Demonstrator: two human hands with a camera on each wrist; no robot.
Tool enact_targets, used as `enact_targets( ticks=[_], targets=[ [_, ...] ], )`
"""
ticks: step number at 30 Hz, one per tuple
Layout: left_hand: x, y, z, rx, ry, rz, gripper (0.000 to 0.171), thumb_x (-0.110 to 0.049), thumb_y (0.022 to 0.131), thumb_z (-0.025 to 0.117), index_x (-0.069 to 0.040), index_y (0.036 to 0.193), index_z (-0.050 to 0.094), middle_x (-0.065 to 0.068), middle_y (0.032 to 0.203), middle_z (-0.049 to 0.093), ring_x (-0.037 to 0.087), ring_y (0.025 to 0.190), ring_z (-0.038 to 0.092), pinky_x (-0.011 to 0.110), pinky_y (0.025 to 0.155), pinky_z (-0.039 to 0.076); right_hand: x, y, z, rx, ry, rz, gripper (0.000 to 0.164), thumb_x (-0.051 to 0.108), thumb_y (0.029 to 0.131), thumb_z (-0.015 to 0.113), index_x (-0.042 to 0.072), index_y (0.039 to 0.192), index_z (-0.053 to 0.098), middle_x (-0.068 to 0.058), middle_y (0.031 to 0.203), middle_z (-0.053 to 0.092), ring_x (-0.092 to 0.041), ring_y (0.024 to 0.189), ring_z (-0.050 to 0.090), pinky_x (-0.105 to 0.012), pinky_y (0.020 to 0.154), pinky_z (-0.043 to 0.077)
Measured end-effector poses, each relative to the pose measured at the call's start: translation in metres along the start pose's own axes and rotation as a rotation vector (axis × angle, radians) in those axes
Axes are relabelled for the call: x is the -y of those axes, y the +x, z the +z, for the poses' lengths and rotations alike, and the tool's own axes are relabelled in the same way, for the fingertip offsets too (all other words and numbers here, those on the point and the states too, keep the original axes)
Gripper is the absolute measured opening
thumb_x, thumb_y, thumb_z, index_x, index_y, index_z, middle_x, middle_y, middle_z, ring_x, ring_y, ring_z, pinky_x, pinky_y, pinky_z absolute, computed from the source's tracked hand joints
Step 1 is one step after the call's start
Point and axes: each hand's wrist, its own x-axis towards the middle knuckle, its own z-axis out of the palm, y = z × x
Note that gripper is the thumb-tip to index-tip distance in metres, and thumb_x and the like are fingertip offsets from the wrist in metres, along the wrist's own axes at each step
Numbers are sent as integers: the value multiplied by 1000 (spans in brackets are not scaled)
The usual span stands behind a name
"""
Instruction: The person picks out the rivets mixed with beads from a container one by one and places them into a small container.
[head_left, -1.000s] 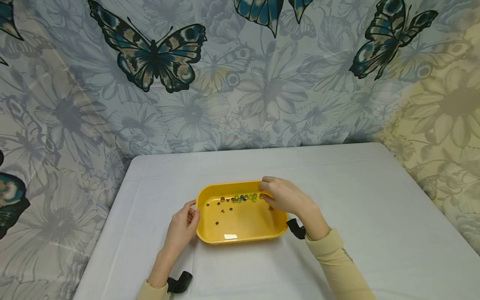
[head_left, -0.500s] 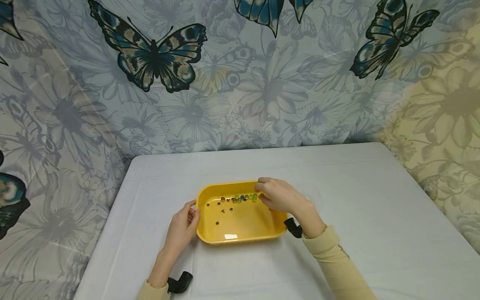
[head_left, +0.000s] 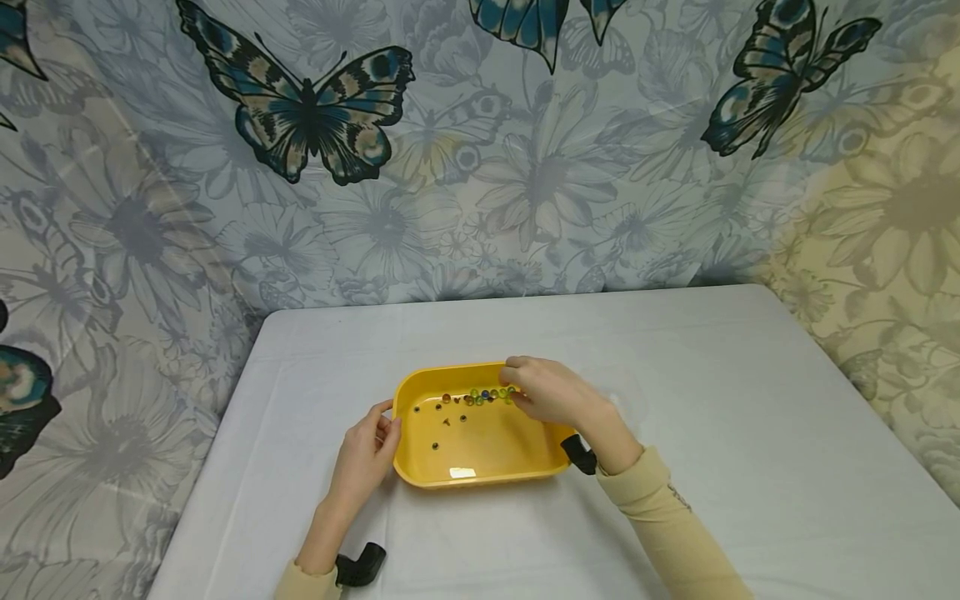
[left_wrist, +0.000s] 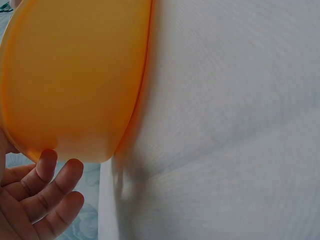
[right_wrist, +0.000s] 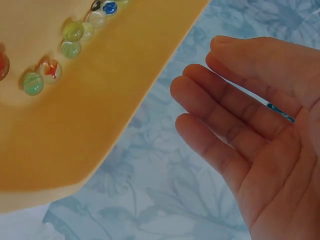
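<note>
Watching my yellow tray (head_left: 502, 450) of glass marbles (right_wrist: 73, 31).
Left hand (head_left: 363, 448) loosely touches left rim (head_left: 397, 392); right hand (head_left: 551, 390) is loose, far side.

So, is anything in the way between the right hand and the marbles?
Nothing visible is: in the head view, the right hand is over the yellow tray, close beside the right end of the marbles.

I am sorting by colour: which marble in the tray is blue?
The blue marble, mid-row in the yellow tray; other visible marbles look green, yellowish, clear or orange-red.
</note>
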Motion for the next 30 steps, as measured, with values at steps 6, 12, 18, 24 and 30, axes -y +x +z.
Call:
enact_targets(
  ticks=[6,12,18,24,30],
  targets=[
    [0,0,0,2,-1,-6,31,-10,91,58,3,118,56,-1,72,52,9,61,49,21,56,46,2,3,2,2,-16,-18,9,2,82,66,8,87,63,-2,83,57,-12,70,51,-26,64,47],
    [-1,-1,0,-4,-9,1,30,-10,91,57,3,118,57,-2,72,52,9,60,49,21,56,46,2,5,2,5,-22,-49,8,2,82,67,6,88,63,-3,82,57,-13,69,51,-26,64,47],
    [-1,0,0,-12,-4,7,30,-10,91,58,3,118,57,-3,72,52,8,59,48,20,55,46,4,9,1,-5,-20,-80,10,-2,81,65,6,86,63,-7,84,61,-16,73,56,-27,67,49],
    [1,0,1,-26,-2,29,29,-8,90,59,4,116,57,-3,71,52,7,58,48,20,54,46,6,14,4,1,-19,-105,9,-2,82,64,7,84,64,-3,82,59,-14,71,55,-26,67,48],
    [1,0,1,-18,-1,22,30,-9,90,59,4,117,57,-3,71,52,8,59,48,20,54,46,7,17,7,11,-29,-111,11,-2,81,66,9,83,62,-1,79,58,-12,67,50,-25,64,46]
  ],
)
